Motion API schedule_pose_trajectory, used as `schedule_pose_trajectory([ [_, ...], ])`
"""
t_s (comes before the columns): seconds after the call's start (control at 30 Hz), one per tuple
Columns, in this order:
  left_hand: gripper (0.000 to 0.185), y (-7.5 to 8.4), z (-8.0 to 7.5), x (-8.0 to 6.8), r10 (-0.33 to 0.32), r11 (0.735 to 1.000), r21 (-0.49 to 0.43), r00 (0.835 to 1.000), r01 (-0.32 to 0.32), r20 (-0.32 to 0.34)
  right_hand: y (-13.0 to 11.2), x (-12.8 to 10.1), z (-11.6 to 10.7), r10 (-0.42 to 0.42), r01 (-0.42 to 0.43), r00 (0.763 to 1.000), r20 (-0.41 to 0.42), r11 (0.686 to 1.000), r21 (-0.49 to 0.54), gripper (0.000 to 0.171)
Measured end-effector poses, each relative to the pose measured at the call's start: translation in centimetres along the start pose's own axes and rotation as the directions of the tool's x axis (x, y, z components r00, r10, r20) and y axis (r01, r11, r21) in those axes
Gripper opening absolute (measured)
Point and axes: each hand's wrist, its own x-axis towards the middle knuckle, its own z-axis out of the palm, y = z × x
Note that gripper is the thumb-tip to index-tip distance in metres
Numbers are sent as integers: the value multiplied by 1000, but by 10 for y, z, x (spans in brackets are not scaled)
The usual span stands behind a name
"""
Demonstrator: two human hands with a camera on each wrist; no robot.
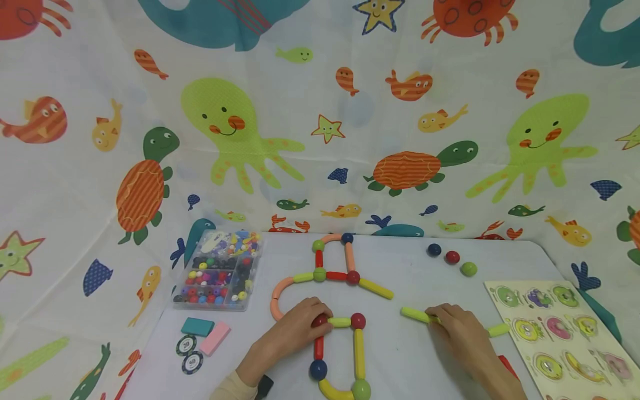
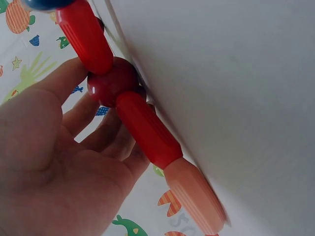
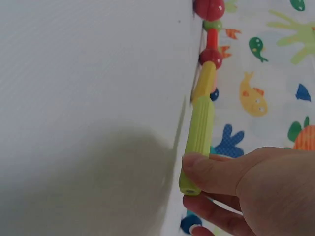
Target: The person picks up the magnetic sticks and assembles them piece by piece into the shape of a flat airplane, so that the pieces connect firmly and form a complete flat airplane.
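Note:
My left hand (image 1: 290, 330) grips a dark red ball (image 2: 114, 82) between thumb and fingers. Red rods (image 2: 148, 129) run out from it on two sides, one with a peach rod (image 2: 193, 194) at its end. In the head view this ball is a corner of a lower loop with a yellow rod (image 1: 359, 355), a navy ball (image 1: 318, 369) and a green ball (image 1: 361, 389). Pinched in my right hand (image 1: 462, 339) is a light green rod (image 3: 201, 130). Its far tip lies apart from the yellow rod (image 1: 376, 288) of the upper loop.
Loose navy (image 1: 434, 250), red (image 1: 452, 257) and green balls (image 1: 469, 269) sit at the back right. A fruit puzzle board (image 1: 555, 339) lies right, a lidded bead box (image 1: 217, 278) left. Blocks (image 1: 197, 326) and round number chips (image 1: 192, 363) are nearer. Another green rod (image 1: 498, 330) touches the board.

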Motion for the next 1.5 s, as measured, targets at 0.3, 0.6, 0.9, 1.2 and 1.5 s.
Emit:
schedule_pose_trajectory([
  [0.3, 25, -1, 1, 0, -2, 1000, 4, 1000, 2, 1, -28, 21, 13, -146, 146, 989, 2, 989, 27, 34],
  [0.6, 24, -1, 1, 0, 14, 1000, 15, 1000, -14, -7, -44, 28, 18, -137, 133, 989, 52, 989, 68, 34],
  [0.9, 24, -2, 1, 0, 6, 1000, 15, 1000, -6, -4, -46, 31, 23, -178, 175, 984, 28, 981, 80, 34],
  [1.2, 25, -1, 1, 0, 2, 1000, 22, 1000, -2, 0, -44, 30, 19, -137, 132, 990, 26, 980, 150, 34],
  [1.5, 24, -1, 1, 0, 7, 1000, 21, 1000, -7, -3, -10, 36, 3, -2, -17, 998, 67, 960, 279, 28],
])
